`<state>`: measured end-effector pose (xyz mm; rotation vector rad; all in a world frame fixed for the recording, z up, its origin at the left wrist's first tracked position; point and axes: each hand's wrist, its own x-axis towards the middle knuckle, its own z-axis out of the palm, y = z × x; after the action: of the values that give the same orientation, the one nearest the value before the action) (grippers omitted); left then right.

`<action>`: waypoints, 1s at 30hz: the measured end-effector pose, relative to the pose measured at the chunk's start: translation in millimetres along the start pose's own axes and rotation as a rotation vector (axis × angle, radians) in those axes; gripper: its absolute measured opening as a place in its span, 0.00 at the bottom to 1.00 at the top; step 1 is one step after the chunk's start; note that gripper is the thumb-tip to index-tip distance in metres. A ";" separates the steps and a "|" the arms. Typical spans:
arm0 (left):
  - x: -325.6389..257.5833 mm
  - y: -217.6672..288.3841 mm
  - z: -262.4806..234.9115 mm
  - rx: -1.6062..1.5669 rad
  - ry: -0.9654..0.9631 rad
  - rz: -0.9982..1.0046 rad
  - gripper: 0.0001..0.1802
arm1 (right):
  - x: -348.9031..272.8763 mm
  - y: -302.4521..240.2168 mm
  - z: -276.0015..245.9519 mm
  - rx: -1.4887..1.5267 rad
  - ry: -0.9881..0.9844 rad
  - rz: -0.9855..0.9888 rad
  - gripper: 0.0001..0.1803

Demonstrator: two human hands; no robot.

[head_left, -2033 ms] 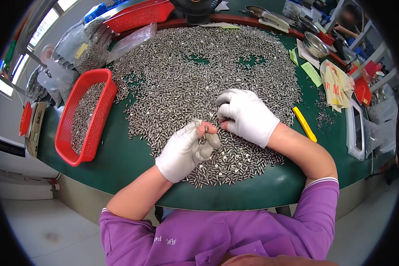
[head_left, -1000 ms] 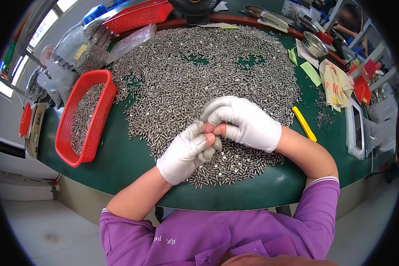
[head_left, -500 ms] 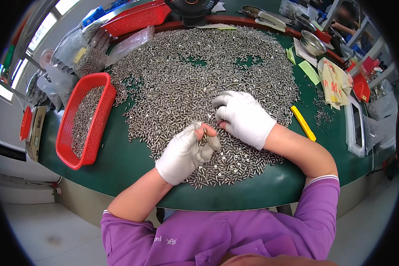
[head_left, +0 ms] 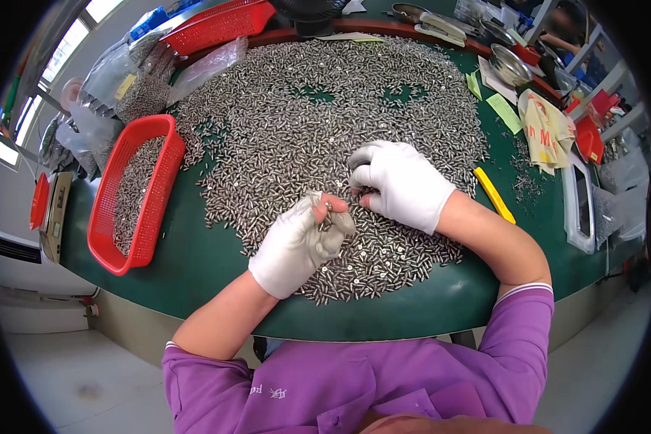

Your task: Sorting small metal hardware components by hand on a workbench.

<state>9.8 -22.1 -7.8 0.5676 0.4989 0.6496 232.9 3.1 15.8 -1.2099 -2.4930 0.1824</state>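
Observation:
A wide spread of small metal pins (head_left: 289, 159), shaped like short pointed cylinders, covers the green tabletop. Both my hands are in white gloves with bare thumb and finger tips. My left hand (head_left: 300, 240) is curled above the near part of the spread, with a metal pin (head_left: 329, 207) between thumb and fingers; whether more lie in the palm is hidden. To its right, my right hand (head_left: 400, 184) rests low over the pins, fingers bent and pressed together at the tips. What those fingertips hold, if anything, I cannot make out.
A red perforated basket (head_left: 165, 184) of pins stands at left, before filled plastic bags (head_left: 134, 87). A yellow-handled cutter (head_left: 494, 195) lies right of the spread, near a cloth bag (head_left: 546, 134) and white tray (head_left: 578, 206). A black fan (head_left: 311, 14) and another red basket (head_left: 220, 27) are behind.
My left hand has moved slightly left, away from the right one, and its fingers have shifted around the pin. My right hand has moved a little up and right, still bent over the spread.

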 end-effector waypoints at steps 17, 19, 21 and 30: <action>-2.8 -0.7 5.5 0.030 0.007 -0.016 0.15 | 9.2 -9.9 -9.1 0.294 0.199 -0.219 0.08; -3.3 -0.1 8.0 0.134 0.049 -0.021 0.14 | 8.7 -14.0 -5.5 0.355 0.171 -0.275 0.09; -2.1 -2.5 10.2 0.140 0.069 -0.033 0.13 | 6.8 -16.6 -3.6 0.451 0.113 -0.272 0.11; -2.6 1.0 8.2 0.109 0.048 -0.013 0.15 | 1.5 -0.7 5.7 -0.063 0.079 -0.025 0.14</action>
<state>12.4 -25.9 -0.6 0.6517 0.5852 0.6273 229.4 4.0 11.1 -1.1859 -2.4614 0.0490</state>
